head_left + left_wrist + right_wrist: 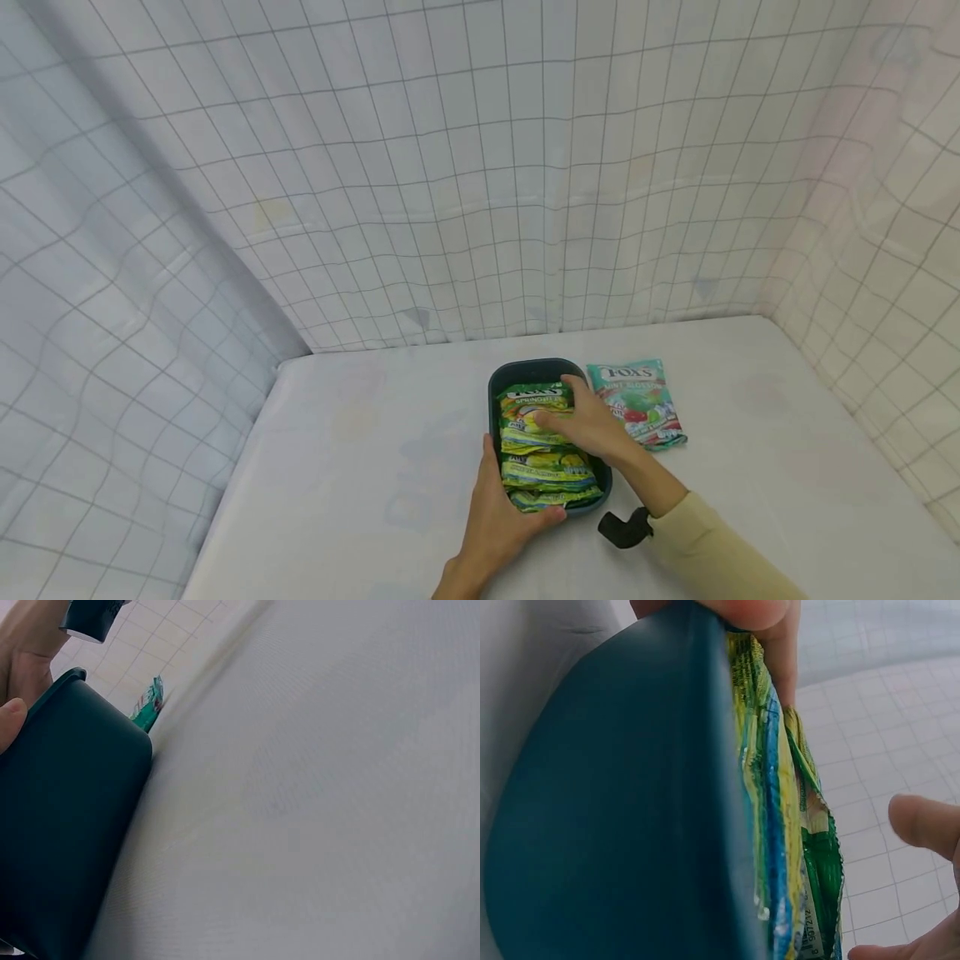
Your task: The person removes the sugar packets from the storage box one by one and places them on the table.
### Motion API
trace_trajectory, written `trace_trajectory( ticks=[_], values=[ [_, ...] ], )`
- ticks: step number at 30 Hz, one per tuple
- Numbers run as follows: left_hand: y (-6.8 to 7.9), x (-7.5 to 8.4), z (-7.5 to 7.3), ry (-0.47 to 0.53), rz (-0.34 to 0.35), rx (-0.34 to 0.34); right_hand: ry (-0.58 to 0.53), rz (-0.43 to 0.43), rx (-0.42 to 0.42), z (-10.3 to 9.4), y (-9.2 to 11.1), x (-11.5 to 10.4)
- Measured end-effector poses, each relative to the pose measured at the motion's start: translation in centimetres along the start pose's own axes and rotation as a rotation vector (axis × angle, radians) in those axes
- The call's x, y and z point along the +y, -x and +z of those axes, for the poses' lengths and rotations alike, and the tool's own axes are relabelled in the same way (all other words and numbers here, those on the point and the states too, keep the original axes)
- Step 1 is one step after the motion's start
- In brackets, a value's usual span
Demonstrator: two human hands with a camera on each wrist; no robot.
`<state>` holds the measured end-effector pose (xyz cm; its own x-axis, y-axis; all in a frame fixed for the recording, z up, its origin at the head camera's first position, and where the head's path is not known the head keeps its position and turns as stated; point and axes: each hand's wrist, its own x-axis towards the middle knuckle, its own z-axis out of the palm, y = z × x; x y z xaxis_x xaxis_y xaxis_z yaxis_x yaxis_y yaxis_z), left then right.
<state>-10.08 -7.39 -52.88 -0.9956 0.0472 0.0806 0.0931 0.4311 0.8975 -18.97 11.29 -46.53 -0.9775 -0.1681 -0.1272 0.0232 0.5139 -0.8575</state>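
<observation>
A dark teal plastic bin (536, 367) stands on the white table, packed with green and yellow candy bags (547, 468) lying in overlapping rows. The front-most label at the back reads Fox's. My left hand (498, 517) holds the bin at its near left corner, fingers along the left wall and thumb at the front rim. Over the bags at the bin's right side is my right hand (592, 425), thumb and fingers spread. In the right wrist view its fingers (930, 825) stand apart from the bags' crinkled edges (765, 787).
A mint-green Fox's Mint Blossom candy bag (641, 408) lies flat just right of the bin. A black wrist-worn device (626, 527) sits at my right wrist. White grid-patterned curtains (510, 208) enclose the table (360, 467) at the back and both sides.
</observation>
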Motion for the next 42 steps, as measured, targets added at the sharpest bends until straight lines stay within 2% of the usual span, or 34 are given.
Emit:
trace_trajectory(
  ticks=[5, 14, 26, 42],
  values=[
    [-0.02, -0.01, 0.03, 0.015, -0.001, 0.001, 0.018, 0.043, 0.027, 0.22, -0.21, -0.25],
    [-0.01, 0.03, 0.02, 0.008, 0.011, 0.015, 0.029, 0.069, 0.069, 0.65, -0.19, -0.44],
    [0.11, 0.13, 0.0, 0.012, -0.007, 0.008, -0.067, 0.036, 0.095, 0.8, -0.04, 0.06],
    [-0.04, 0.03, 0.07, 0.036, 0.008, 0.004, -0.127, 0.056, 0.091, 0.8, -0.27, -0.36]
  ],
)
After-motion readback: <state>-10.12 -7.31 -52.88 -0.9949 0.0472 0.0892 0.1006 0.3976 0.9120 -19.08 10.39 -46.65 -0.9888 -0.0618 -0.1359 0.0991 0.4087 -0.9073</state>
